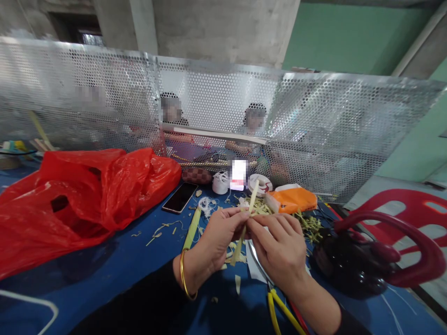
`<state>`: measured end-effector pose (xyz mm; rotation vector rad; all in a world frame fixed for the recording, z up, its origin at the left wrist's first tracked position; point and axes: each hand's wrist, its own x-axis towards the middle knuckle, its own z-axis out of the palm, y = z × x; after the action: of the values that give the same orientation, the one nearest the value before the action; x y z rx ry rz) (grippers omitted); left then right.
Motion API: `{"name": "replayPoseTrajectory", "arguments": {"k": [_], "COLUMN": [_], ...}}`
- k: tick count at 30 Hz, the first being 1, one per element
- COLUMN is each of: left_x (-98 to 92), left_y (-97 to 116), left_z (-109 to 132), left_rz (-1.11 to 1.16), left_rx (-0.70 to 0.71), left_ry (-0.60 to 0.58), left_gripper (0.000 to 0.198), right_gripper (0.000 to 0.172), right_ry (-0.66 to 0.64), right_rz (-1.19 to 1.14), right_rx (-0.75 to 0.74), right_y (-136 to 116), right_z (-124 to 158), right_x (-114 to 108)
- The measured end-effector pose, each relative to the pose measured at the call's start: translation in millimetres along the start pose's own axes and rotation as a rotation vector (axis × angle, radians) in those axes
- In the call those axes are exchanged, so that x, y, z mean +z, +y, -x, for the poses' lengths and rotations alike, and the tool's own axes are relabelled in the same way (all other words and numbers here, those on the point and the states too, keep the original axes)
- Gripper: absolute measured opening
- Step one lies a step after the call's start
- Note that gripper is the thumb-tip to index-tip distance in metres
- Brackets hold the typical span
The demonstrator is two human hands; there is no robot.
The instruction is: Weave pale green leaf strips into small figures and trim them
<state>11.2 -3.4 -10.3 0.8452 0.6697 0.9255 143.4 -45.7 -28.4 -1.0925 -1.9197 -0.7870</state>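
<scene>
Over the blue table, my left hand (223, 232) pinches a pale green leaf strip (254, 194) that rises between my fingers and hangs down below them. My right hand (279, 239) closes on the same strip from the other side, fingertips meeting those of the left. Under the right hand lie pliers or cutters with yellow handles (274, 309), partly covered by it. A wider green leaf piece (192, 228) rests on the table left of my left hand. Leaf scraps (238, 284) are scattered beneath both hands.
A red plastic bag (139, 186) covers the left. A dark phone (179, 197), white thread (207, 204), a lit phone screen (238, 174) and an orange packet (293, 197) lie ahead. A black kettle (349, 263) stands right. Behind a perforated metal screen (216, 93) sit other people.
</scene>
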Motion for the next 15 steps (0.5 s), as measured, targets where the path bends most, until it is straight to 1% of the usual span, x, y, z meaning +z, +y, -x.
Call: {"name": "replayPoseTrajectory", "arguments": {"k": [3,5,8,10,12,13,15], "left_x": [-2.1,-3.2,-2.9,-2.0,-1.5,-1.5,-2.2], "left_y": [-2.1,-3.1,-3.4,-3.2,-2.7,-2.4,-1.6], "left_z": [-2.8,-3.9,-3.4,-2.5,-2.0,-2.0,-2.4], "left_rz": [0.004,0.007,-0.017,-0.050,-0.084,-0.106,-0.157], "left_rx": [0.018,0.039,0.066,0.076,0.098,0.105,0.095], "left_ry": [0.009,0.011,0.020,0.007,-0.019,-0.027,-0.014], "left_gripper": [0.022,0.023,0.019,0.015,0.011,0.011,0.012], "right_gripper": [0.021,0.022,0.023,0.023,0.021,0.019,0.014], "right_ry": [-0.020,-0.025,-0.037,-0.050,-0.042,-0.030,0.013], "right_rz": [0.031,0.068,0.102,0.102,0.047,-0.008,-0.152], "right_rx": [-0.041,-0.105,-0.224,-0.257,-0.201,-0.136,0.050], "right_y": [0.8,1.3,1.1,0.2,-0.9,-1.2,-1.0], "right_z": [2.6,5.5,9.1,9.6,8.0,6.6,2.9], "right_x": [0.7,1.0,1.2,1.3,1.3,1.2,0.7]}}
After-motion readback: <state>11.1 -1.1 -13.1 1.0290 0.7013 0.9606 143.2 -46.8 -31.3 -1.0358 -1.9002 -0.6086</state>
